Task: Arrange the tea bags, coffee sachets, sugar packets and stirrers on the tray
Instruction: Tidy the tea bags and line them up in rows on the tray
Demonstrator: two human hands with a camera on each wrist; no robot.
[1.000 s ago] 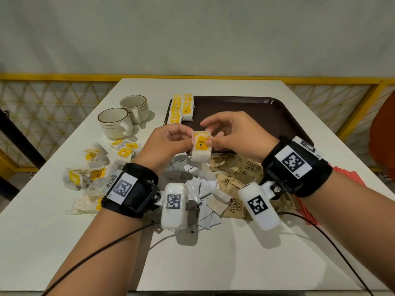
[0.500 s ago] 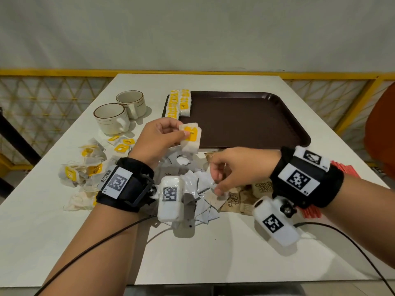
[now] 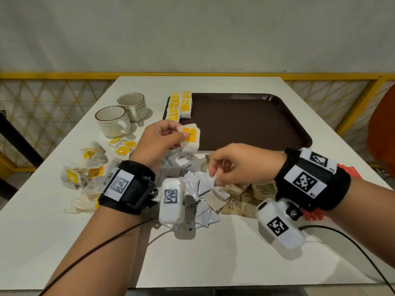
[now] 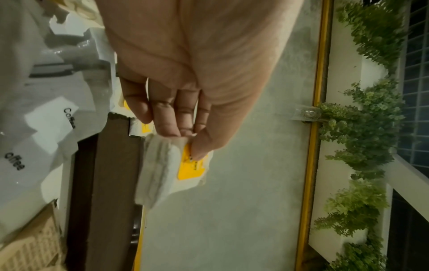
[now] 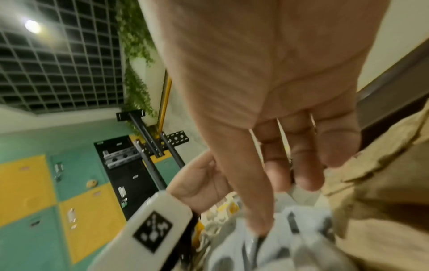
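Nearest to us, on the white counter, lay a pile of silver coffee sachets, with brown sugar packets just beside them on the right. Our right hand hung over that pile with its fingers curled down. It seemed to pinch the corner of one sachet, but the wrist view was too blurry for us to be sure. Red stirrers peeked out behind our right wrist. Loose tea bags lay scattered on the left. A little farther, our left hand pinched a tea bag with a yellow tag between thumb and fingers, lifted just over the near edge of the brown tray. More tea bags stood in two neat rows on the tray's far left corner. Two cups sat left of the tray.
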